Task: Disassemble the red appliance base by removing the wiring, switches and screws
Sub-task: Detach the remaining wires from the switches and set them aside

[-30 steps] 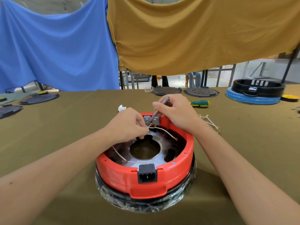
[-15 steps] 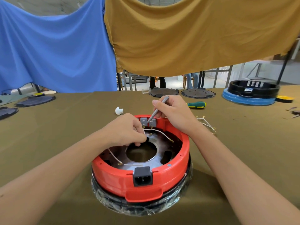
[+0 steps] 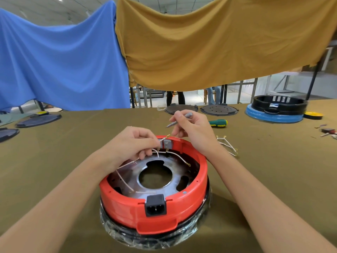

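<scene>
The red base (image 3: 155,203) sits near the table's (image 3: 73,143) near edge, centred, open side up, its black socket (image 3: 155,205) facing the viewer. At the far rim stands a grey switch (image 3: 167,144). The left hand (image 3: 133,145) pinches a white wire (image 3: 125,164) just beside the switch, its brass end lifted. The right hand (image 3: 193,130) grips a grey tool (image 3: 179,119) above the far rim, clear of the base. Loose wires (image 3: 227,145) lie right of the base; a green screwdriver (image 3: 218,123) lies farther off. Bare cloth spreads left and right.
</scene>
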Tool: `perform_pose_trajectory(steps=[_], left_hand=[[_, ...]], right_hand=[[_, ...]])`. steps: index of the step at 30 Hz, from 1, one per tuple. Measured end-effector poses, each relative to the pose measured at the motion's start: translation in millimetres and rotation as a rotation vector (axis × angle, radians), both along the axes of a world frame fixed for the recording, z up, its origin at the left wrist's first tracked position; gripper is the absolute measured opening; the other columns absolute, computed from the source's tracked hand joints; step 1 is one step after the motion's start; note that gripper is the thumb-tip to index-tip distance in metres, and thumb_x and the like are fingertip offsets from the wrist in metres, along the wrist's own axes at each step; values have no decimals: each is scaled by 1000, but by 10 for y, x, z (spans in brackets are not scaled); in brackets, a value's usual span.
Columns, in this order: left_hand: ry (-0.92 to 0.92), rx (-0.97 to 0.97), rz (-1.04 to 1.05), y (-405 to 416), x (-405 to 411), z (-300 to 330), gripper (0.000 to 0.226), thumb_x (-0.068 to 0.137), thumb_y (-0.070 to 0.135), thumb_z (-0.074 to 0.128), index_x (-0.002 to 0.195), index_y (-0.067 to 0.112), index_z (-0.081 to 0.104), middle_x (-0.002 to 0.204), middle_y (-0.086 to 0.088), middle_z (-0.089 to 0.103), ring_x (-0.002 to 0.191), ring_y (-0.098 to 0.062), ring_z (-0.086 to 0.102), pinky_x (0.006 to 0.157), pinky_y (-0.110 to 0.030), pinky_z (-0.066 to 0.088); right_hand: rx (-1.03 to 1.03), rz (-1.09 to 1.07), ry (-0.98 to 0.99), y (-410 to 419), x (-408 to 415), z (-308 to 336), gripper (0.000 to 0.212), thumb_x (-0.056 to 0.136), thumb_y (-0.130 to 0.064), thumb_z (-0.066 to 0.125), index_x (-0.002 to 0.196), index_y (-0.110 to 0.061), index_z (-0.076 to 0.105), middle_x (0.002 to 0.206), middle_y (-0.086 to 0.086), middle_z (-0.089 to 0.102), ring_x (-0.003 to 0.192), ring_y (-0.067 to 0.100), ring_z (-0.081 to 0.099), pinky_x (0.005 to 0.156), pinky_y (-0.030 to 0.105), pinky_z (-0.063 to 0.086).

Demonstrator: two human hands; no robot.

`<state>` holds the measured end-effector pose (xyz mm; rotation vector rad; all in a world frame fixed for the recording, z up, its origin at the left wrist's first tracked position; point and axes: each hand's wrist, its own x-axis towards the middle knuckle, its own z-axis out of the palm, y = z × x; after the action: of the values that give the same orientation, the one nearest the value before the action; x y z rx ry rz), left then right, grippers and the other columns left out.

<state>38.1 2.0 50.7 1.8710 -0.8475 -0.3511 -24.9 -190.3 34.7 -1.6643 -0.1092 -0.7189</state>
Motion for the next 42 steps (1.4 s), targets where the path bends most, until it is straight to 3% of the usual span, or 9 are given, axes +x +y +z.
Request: perform_pose_trajectory(steps=[3, 8, 15, 21, 28, 33, 38, 42], left_hand=[[-19, -48, 77, -19, 11, -21, 9, 88, 16, 70, 82, 10, 72, 57, 1, 57, 44, -7, 42, 40, -15, 26], [-68, -82, 89, -29, 30, -35, 9, 90, 18, 69, 85, 11, 72, 56, 4, 58, 43, -7, 43, 38, -14, 27], [-119, -70, 39, -26, 22, -56, 11, 91, 19, 69, 88, 9, 73, 58, 3, 61, 45, -7, 46, 42, -11, 34], [-170, -132, 50, -38, 42, -63, 8, 90, 15, 69, 92, 7, 72, 61, 6, 64, 48, -4, 49, 43, -10, 35], [-345, -106, 80, -27, 76, -80, 6, 89, 15, 71, 86, 19, 74, 82, -5, 72, 68, -12, 58, 67, -21, 49], [-315, -180, 79, -16, 61, -71, 4, 89, 19, 72, 88, 16, 74, 83, -7, 72, 70, -13, 60, 64, -17, 50], [-300, -160, 47, -14, 29, -59, 6, 89, 18, 71, 90, 13, 74, 85, -11, 72, 72, -12, 60, 72, -28, 50], [-333, -163, 115, -10, 46, -60, 7, 91, 15, 68, 88, 15, 74, 80, -11, 71, 66, -9, 57, 61, -15, 46]], right_hand=[[15, 57, 21, -8, -32, 9, 22, 98, -17, 61, 97, 4, 64, 72, 9, 69, 58, 13, 59, 61, 25, 51], [48, 160, 38, -10, -64, 5, 22, 85, 4, 71, 104, 2, 60, 79, 10, 63, 67, 18, 59, 69, 30, 53], [-1, 139, 90, -25, -81, 5, 21, 84, 3, 73, 102, -4, 63, 96, 24, 72, 81, 19, 70, 77, 28, 59], [110, 113, 103, -51, -74, -18, 20, 85, 3, 72, 99, -7, 63, 86, 12, 74, 71, 16, 70, 69, 25, 57], [128, 183, 146, -61, -88, -5, 18, 88, 6, 68, 94, -10, 61, 81, 9, 74, 65, 13, 66, 70, 24, 57], [193, 158, 130, -48, -107, 2, 18, 86, 3, 70, 97, -10, 63, 80, 9, 72, 64, 14, 66, 68, 25, 58], [284, 108, 89, -33, -79, -15, 19, 86, 3, 71, 99, -9, 64, 88, 16, 72, 71, 17, 68, 72, 28, 59], [263, 150, 90, -47, -66, -26, 20, 86, -1, 73, 102, -9, 65, 89, 12, 73, 78, 21, 69, 78, 32, 59]])
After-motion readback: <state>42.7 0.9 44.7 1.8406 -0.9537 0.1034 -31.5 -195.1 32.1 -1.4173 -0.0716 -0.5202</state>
